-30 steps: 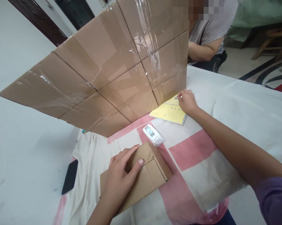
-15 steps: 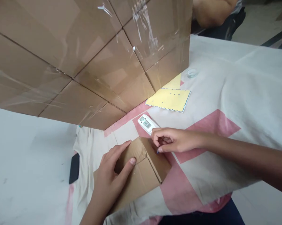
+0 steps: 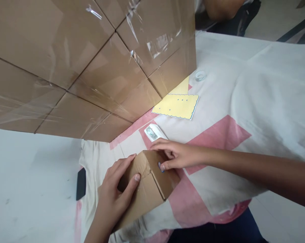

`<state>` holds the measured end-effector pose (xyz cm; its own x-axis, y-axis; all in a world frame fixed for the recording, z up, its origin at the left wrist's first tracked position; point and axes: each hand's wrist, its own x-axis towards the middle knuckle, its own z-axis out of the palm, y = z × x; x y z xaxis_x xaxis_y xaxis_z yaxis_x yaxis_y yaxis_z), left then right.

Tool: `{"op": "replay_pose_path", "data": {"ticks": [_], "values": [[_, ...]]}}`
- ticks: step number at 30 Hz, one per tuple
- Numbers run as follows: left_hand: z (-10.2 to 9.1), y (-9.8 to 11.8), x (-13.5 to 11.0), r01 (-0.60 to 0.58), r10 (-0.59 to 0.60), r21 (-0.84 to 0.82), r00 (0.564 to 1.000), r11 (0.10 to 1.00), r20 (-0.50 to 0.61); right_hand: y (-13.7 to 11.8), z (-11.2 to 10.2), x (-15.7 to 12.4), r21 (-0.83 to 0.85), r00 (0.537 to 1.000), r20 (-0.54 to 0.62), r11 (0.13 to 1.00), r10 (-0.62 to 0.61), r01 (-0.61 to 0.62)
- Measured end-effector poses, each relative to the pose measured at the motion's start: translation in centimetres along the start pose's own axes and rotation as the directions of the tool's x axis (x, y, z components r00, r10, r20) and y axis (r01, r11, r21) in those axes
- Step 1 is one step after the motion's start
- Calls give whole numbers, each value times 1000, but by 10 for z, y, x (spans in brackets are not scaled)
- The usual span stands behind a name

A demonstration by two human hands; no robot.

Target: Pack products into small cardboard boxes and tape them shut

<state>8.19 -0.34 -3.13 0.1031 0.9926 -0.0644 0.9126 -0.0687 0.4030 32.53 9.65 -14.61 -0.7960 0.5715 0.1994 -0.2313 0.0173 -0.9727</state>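
Observation:
A small brown cardboard box [image 3: 142, 199] lies tilted on the cloth in front of me. My left hand [image 3: 117, 192] grips it, thumb on the upper face and fingers stretched along the far left edge. On the box's right face sits a small blue-and-white sticker [image 3: 160, 166]. My right hand [image 3: 174, 155] presses its thumb against that sticker, with the fingers extended apart from the thumb over the far side of the box. Just beyond those fingers lies a white device with a grey display [image 3: 152, 131], its near end partly covered by the hand.
Large taped cardboard boxes [image 3: 91, 74] form a stack at the back left. Yellow cards with blue scalloped edging [image 3: 177, 106] lie at its foot, near a clear tape roll [image 3: 200, 76]. A dark flat object [image 3: 81, 184] is at left. Another person's arm [image 3: 222, 8] shows at top.
My right thumb now presses the sticker on the box face, and my right fingers have straightened from a curled pinch. The view has shifted slightly; my left hand keeps its hold.

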Motion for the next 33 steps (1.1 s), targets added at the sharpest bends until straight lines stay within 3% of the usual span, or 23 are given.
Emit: {"op": "replay_pose_path", "data": {"ticks": [6, 14, 23, 26, 29, 33], "values": [[2, 2, 0, -45, 45, 10, 999, 999, -15, -3, 5, -2, 257, 990, 65, 957, 122, -135], [2, 6, -1, -34, 34, 6, 999, 999, -21, -9, -3, -4, 139, 969, 203, 975, 140, -170], [3, 5, 3, -84, 84, 42, 996, 996, 3, 2, -2, -2, 184, 974, 186, 970, 125, -160], [4, 1, 3, -107, 108, 52, 994, 993, -6, 2, -3, -4, 63, 968, 219, 988, 123, -139], [5, -10, 3, -123, 125, 68, 992, 990, -34, -2, -2, -8, -115, 973, 223, 993, 54, -28], [12, -15, 5, -191, 198, 90, 977, 978, -80, -11, 9, -13, -389, 986, 153, 914, -59, 115]]}}
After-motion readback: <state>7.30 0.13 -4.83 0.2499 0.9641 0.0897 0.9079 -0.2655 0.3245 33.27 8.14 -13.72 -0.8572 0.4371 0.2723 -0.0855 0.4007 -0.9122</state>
